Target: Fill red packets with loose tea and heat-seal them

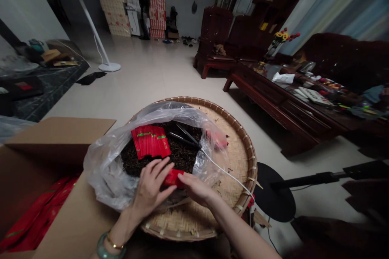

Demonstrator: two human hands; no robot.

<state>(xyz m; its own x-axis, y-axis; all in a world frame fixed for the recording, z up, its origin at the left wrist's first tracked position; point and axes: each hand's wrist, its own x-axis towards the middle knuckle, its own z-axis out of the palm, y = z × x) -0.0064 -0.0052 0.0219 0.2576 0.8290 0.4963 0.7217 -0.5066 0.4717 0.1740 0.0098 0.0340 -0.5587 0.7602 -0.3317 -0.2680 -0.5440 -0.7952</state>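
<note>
Packet [174, 178], red, sits in the head view between both hands, at the bag's [105, 174] near side. Right hand [196, 188] pinches its right end; left hand [153, 182] has its fingers parted around the left end, whether gripping I cannot tell. Beyond, fanned sachets [150, 141] lie on dark leaves [181, 154] in the bag, which rests on a round tray [241, 158].

The woven tray [238, 153] is mostly open right of the plastic bag [105, 178], but a white cord [227, 173] crosses there.
</note>
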